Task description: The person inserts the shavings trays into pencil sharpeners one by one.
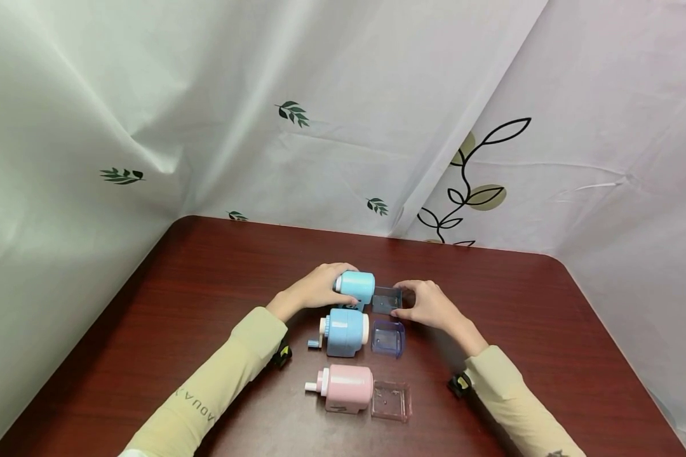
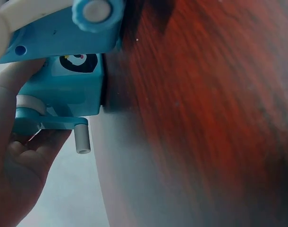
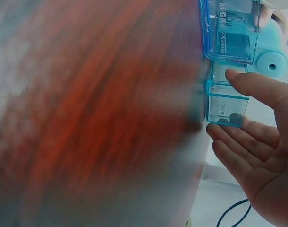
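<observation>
At the far end of a row of pencil sharpeners, a turquoise sharpener (image 1: pixel 359 286) sits on the table, its crank visible in the left wrist view. My left hand (image 1: pixel 322 287) grips its body, fingers on the far side and thumb on the near side. Beside it is its clear bluish shavings drawer (image 1: pixel 387 300), pulled out of the body. My right hand (image 1: pixel 428 305) holds that drawer by two opposite sides, between thumb and fingertips. In the right wrist view, the drawer (image 3: pixel 224 109) shows dark bits at one end.
Close in front stands a blue sharpener (image 1: pixel 345 332) with a blue-violet clear drawer (image 1: pixel 387 338) beside it. Nearer still are a pink sharpener (image 1: pixel 349 388) and its clear pinkish drawer (image 1: pixel 391 401). A white leaf-print curtain (image 1: pixel 331 165) hangs behind the brown table (image 1: pixel 234 266).
</observation>
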`<state>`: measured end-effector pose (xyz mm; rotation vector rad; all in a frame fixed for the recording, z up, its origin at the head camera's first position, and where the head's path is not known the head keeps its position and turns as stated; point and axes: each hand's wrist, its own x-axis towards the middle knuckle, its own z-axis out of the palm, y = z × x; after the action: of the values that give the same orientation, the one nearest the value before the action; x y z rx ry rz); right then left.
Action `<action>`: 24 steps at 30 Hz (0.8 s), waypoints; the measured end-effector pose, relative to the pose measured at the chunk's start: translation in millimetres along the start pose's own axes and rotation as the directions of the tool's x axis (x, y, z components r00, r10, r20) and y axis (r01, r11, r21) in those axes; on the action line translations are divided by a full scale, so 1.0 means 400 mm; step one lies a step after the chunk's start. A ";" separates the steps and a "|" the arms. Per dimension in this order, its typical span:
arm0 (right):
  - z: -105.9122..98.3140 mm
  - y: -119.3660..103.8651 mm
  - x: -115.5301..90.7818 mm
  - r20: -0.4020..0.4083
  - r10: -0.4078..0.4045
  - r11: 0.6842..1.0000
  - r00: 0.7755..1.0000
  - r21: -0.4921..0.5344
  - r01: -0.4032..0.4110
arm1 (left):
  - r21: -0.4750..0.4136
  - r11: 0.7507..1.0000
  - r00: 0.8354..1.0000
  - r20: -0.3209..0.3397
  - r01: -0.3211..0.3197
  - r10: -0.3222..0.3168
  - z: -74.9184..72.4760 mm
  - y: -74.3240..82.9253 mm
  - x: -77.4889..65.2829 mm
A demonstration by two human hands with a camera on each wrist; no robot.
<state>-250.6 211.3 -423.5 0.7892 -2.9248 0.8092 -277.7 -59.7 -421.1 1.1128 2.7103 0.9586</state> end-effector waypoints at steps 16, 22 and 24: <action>0.001 -0.002 -0.002 -0.011 0.012 1.000 1.000 0.014 -0.012 | 0.016 1.000 1.000 -0.009 0.001 -0.001 0.001 0.000 0.002; 0.007 0.001 -0.001 -0.020 0.009 1.000 1.000 0.003 -0.008 | 0.041 0.999 1.000 -0.008 -0.005 0.005 0.001 0.001 0.002; 0.010 0.002 0.000 -0.026 0.008 1.000 1.000 -0.004 -0.008 | 0.053 0.999 1.000 -0.011 -0.011 0.011 0.002 0.000 0.003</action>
<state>-250.4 210.1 -427.2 0.7620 -2.9078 0.8078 -278.2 -58.6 -421.4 1.1359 2.7564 0.9020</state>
